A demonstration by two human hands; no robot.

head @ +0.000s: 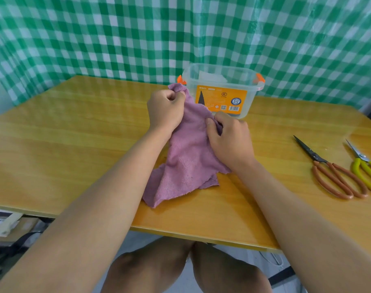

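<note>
A purple fleecy cloth point(186, 157) hangs in the middle of the view above the wooden table point(74, 132), its lower end lying crumpled on the top. My left hand point(164, 109) pinches the cloth's upper corner with curled fingers. My right hand point(230, 138) grips the cloth's right edge lower down, thumb and fingers bunching the fabric. The cloth is stretched between the two hands.
A clear plastic box point(222, 89) with orange clips and an orange label stands right behind the cloth. Two pairs of scissors lie at the right: one with brown handles point(330, 172), one with yellow handles point(366, 168). A green checked curtain point(138, 34) closes the back.
</note>
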